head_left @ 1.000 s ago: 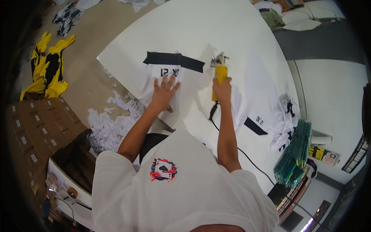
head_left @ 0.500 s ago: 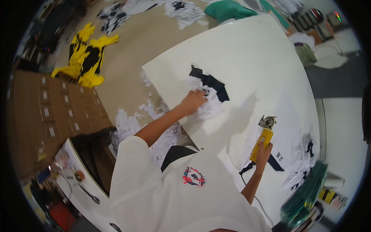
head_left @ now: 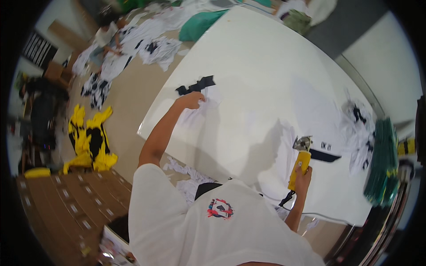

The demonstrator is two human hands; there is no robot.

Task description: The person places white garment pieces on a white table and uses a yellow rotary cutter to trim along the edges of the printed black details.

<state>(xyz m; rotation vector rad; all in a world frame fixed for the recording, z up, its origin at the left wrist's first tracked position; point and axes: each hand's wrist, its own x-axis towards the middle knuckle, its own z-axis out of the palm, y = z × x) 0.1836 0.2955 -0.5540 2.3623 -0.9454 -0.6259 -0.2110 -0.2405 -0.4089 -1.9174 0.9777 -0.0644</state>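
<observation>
L hand (head_left: 191, 100): fingers curled in, pinching wht cloth pc (head_left: 214, 95); cloth spreads R of & below fingertips, crumpled dk band (head_left: 197, 85) just beyond knuckles. R hand (head_left: 303, 178): wrapped firmly round yel cutter (head_left: 299, 165), body sticking up past fist, metal blade head (head_left: 303, 142) at far end, cord (head_left: 287, 198) out below. Dk strip (head_left: 325, 155) just R of blade head; grn pkts (head_left: 381, 164) farther R of R hand. Hands well apart, both over wht tbl (head_left: 253, 57).
</observation>
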